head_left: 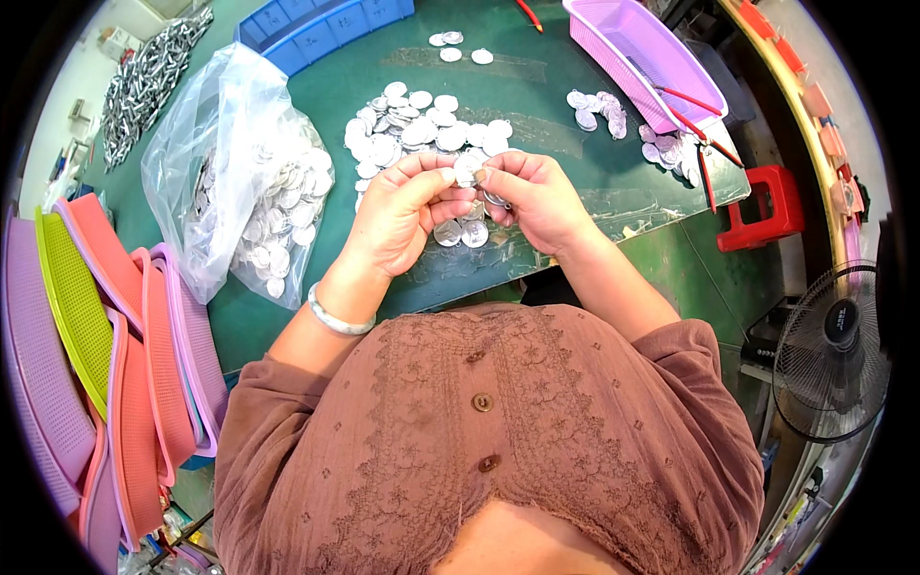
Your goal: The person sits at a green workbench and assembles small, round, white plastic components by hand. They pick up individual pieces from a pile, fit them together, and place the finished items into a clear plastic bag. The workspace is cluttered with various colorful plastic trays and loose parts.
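Note:
Between my fingertips is a round silvery metal disc (467, 171), held over the near part of the green table. My left hand (407, 206) pinches its left side, thumb against fingers. From the right, my right hand (537, 199) grips the disc's other edge, and more discs show partly under its curled fingers. Just below my hands, a few discs (473, 234) lie near the table's front edge. Behind them spreads a loose heap of similar discs (422, 125). To the left, a clear plastic bag (216, 125) lies open with many more discs in it.
A blue divided bin (326, 36) stands at the back. On the right are a purple basket (652, 57), red-handled pliers (704, 142) and small disc piles (599, 110). Coloured baskets (125, 364) crowd the left; a red stool (764, 209) and a fan (832, 350) stand right.

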Available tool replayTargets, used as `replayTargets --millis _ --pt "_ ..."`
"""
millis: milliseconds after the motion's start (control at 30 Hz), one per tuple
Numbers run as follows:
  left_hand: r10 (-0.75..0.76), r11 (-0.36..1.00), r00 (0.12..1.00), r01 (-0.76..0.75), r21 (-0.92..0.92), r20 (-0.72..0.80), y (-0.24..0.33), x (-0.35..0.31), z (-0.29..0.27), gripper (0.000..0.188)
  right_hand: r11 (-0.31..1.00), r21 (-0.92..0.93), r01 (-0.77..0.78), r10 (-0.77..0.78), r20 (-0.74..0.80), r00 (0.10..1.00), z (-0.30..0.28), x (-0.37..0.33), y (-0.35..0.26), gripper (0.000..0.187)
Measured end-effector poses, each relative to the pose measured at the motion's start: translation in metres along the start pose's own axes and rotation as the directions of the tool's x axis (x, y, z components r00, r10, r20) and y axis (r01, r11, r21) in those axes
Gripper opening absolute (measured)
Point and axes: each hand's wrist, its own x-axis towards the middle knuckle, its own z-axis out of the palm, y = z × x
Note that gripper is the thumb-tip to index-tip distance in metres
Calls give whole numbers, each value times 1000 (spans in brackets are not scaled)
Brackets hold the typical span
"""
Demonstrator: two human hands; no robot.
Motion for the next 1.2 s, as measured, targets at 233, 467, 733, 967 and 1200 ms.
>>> replayTargets --millis 233,467,733,967,1200 --pt "154 960 988 -143 241 -30 -9 3 -4 15 777 -508 372 -401 55 914 0 2 6 12" --pt "337 901 939 -341 267 60 -15 6 -10 14 889 -298 348 -357 25 934 -1 3 11 18" --pt "386 877 920 -387 285 63 -13 4 -11 15 921 -176 348 -337 89 937 1 0 -1 39" --pt "99 994 995 -100 54 20 -6 3 -6 13 877 -297 377 -356 124 926 -2 5 0 37" --pt "363 686 917 -382 619 163 -13 9 2 10 664 -652 366 -310 206 928 7 -4 -15 45"
